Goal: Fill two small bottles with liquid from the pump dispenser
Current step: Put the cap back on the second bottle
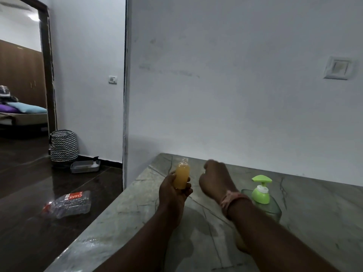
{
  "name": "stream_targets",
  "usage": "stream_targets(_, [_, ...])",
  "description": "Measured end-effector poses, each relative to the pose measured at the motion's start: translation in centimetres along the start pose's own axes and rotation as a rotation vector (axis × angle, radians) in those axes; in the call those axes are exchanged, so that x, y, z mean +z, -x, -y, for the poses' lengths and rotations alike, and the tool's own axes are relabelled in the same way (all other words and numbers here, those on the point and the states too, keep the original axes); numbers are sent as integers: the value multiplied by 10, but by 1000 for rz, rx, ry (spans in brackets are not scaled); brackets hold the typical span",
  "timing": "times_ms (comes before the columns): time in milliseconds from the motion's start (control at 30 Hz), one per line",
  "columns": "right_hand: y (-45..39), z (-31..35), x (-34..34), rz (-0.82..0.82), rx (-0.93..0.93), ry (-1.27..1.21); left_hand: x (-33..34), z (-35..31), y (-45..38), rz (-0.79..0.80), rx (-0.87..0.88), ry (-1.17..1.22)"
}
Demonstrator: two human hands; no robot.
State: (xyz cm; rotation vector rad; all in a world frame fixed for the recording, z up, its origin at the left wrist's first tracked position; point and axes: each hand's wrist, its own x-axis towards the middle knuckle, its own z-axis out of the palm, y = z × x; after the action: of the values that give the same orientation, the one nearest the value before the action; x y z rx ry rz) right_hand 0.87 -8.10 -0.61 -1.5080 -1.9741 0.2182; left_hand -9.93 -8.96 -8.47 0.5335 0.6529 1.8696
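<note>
My left hand [172,191] grips a small clear bottle [182,176] nearly full of orange liquid, upright and uncapped, above the marble counter [125,213]. My right hand [215,178] hovers just right of the bottle with its back to the camera and its fingers curled. Whatever may be inside that hand is hidden. The pump dispenser [262,190], a clear greenish body with a light green pump head, stands behind my right wrist. A yellowish object [240,246] pokes out from under my right forearm, too hidden to identify.
The counter's left edge drops to a dark glossy floor, where a crushed clear plastic bottle [68,204], a small tray [85,166] and a zigzag-patterned basket [63,146] lie. A white wall rises directly behind the counter. A doorway opens at far left.
</note>
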Motion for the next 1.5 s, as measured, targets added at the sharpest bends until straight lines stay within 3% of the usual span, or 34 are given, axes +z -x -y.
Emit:
stream_targets(200, [-28, 25, -41, -61, -50, -500, 1, 6, 3, 80, -23, -42])
stream_targets(467, [-29, 23, -43, 60, 45, -664, 1, 8, 3, 182, -41, -44])
stream_targets(933, [-39, 10, -60, 249, -286, -92, 1, 6, 7, 265, -17, -102])
stream_targets(1167, [-44, 10, -77, 363, -402, 61, 1, 7, 7, 299, -22, -113])
stream_targets(1400, [-44, 8, -76, 380, -337, 59, 1, 7, 7, 332, -38, -73])
stream_targets(1500, [-38, 11, -81, 327, -334, 176, 0, 6, 8, 319, -45, -29])
